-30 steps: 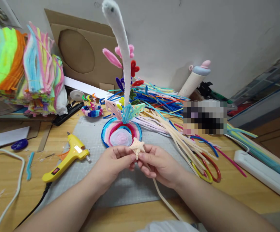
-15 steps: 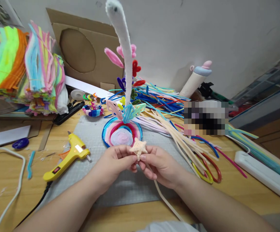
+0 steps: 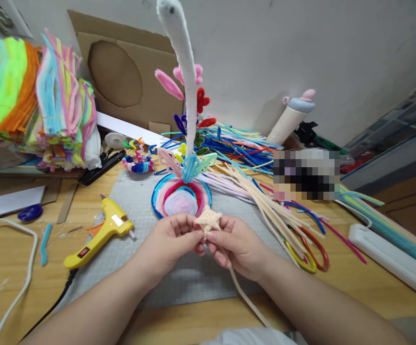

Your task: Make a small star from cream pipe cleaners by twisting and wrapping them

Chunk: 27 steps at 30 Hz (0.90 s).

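Between my two hands is a small cream star (image 3: 209, 222) that looks made of pipe cleaner. My left hand (image 3: 177, 238) pinches its left and lower side between thumb and fingers. On the other side, my right hand (image 3: 238, 244) grips the star's lower right, with the thumb near its bottom point. A cream pipe cleaner (image 3: 244, 294) trails from beneath my right hand down toward my lap. Just beyond the hands stands a round base (image 3: 181, 203) of coiled coloured pipe cleaners, with a tall white fuzzy stem (image 3: 190, 96) bearing coloured loops and petals.
A yellow glue gun (image 3: 102, 235) lies left on the grey cutting mat (image 3: 193, 287). Loose cream pipe cleaners (image 3: 254, 201) spread at right, near a white power strip (image 3: 391, 258). Bundled pipe cleaners (image 3: 10, 91) stand back left; a white bottle (image 3: 289, 117) leans at the wall.
The star has turned slightly between my fingers and shifted a little to the right. Both hands stay in nearly the same place.
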Tool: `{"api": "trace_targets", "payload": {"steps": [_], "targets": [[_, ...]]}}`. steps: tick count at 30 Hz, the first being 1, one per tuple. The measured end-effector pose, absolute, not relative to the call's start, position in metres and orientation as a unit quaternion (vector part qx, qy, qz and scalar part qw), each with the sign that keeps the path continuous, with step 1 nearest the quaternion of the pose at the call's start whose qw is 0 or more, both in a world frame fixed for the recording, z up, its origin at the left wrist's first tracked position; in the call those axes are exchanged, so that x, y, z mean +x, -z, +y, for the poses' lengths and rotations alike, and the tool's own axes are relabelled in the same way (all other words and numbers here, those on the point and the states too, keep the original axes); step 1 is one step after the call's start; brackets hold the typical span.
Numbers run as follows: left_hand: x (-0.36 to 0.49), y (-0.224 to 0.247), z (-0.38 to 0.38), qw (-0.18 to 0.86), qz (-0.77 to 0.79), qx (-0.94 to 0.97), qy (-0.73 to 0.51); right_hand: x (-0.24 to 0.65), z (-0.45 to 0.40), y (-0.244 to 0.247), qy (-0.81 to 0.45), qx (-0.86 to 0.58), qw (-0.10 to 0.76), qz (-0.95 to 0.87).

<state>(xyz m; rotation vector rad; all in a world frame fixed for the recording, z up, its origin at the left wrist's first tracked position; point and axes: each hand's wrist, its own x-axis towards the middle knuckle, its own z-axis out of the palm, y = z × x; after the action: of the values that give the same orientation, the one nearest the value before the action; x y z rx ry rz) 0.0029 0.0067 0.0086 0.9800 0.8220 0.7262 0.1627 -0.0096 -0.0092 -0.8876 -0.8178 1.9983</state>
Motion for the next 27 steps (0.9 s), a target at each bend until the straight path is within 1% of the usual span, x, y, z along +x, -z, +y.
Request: {"api": "trace_targets", "payload": {"steps": [8,14,21,27], "targets": [[0.0015,-0.0057,0.0073,0.778,0.328,0.425,-0.326,0.1636,-0.0101,0.0071,-0.82,-0.303,0.38,-0.302],[-0.0004,-0.0059,0.0076,0.806,0.315,0.405,-0.293,0.1649,-0.0111,0.0085,-0.829,-0.298,0.366,-0.301],[-0.0015,-0.0061,0.0071,0.807,0.322,0.416,-0.269,0.1646,-0.0114,0.014,-0.837,-0.291,0.359,-0.292],[-0.0022,-0.0086,0.0079,0.812,0.325,0.373,-0.311,0.1635,-0.0089,0.0133,-0.827,-0.303,0.371,-0.295]]}}
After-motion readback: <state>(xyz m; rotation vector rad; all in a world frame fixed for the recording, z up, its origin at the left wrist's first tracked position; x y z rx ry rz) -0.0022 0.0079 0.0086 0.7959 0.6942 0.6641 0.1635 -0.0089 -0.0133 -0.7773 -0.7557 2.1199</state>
